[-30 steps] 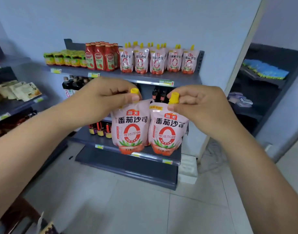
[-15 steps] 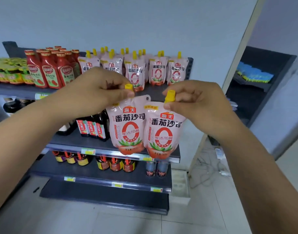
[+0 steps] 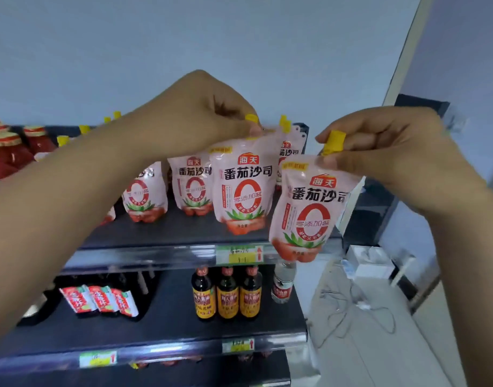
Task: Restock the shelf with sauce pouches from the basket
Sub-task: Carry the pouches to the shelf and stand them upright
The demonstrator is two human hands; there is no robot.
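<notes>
My left hand (image 3: 200, 113) pinches the yellow cap of a pink tomato sauce pouch (image 3: 243, 188), whose base rests on or just above the dark top shelf (image 3: 156, 236). A second, matching pouch (image 3: 309, 213) hangs by its yellow spout from my right hand (image 3: 393, 152), in front of the shelf's right front edge and slightly tilted. More pouches (image 3: 193, 188) stand in a row behind on the same shelf; my left forearm hides part of that row. The basket is out of sight.
Red ketchup bottles (image 3: 8, 152) stand at the shelf's left end. The shelf below holds dark sauce bottles (image 3: 227, 291), a clear bottle (image 3: 283, 283) and red packets (image 3: 100, 300). Price tags (image 3: 239, 254) line the shelf fronts. Cables (image 3: 351, 308) lie on the floor at the right.
I have come closer to the shelf and both hands have risen. The pouches, side by side before, have parted: the left one reached the top shelf, the right one hangs lower right.
</notes>
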